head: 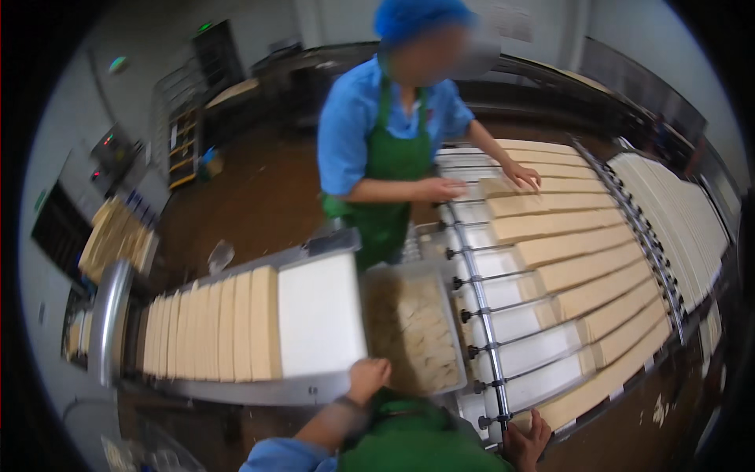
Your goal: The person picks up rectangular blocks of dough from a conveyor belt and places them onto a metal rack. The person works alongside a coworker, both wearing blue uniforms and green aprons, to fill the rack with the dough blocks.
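My left hand (370, 377) is at the near right corner of a white conveyor belt (321, 315); its fingers look curled, and whether they hold anything cannot be told. Pale, flat dough-like strips (227, 324) lie side by side on the belt's left part. My right hand (527, 439) touches the near left end of the closest long pale strip (607, 377) on the wide slatted conveyor. Metal rods separate the strips there, and their left ends form a slanting line. Between the two conveyors stands a plastic bin (463, 354) holding pale pieces.
Across the bin stands a co-worker (377, 135) in a green apron and blue cap, one hand on the far strips. A chromed bar (481, 295) with black knobs crosses the wide conveyor. A metal roller housing (112, 324) stands at the left conveyor's end.
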Motion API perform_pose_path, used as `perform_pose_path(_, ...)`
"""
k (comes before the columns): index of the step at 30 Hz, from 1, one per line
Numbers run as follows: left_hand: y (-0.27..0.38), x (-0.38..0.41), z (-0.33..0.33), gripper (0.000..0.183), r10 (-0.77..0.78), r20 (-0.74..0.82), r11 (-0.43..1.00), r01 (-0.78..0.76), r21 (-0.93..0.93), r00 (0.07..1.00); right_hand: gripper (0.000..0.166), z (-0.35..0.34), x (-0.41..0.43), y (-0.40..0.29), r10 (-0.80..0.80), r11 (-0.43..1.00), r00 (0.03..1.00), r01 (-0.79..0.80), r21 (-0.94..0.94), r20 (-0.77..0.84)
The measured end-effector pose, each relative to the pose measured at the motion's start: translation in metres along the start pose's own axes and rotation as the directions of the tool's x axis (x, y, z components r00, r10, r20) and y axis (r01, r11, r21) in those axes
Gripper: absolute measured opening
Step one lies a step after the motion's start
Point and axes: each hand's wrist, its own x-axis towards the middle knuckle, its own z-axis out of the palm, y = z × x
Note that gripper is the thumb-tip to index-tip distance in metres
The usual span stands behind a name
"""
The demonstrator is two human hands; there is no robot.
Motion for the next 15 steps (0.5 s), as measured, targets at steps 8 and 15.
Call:
perform_pose_path(8, -0.003, -0.01, 0.004, 0.016, -0.023, 0.017, 0.997, 0.024, -0.071, 1.0, 0.02, 0.03, -0.006, 0.024, 0.066, 0.993, 0.991, -0.054, -0.109, 0.113)
perform_pose_path(15, -0.004, -0.019, 0.008, 0.007, 0.051, -0.157, 0.978, -0.081, -0.191, 0.986, 0.02, 0.033, 0.06, 0.008, -0.164, 0.981, 0.982, 0.152, 0.121, 0.095)
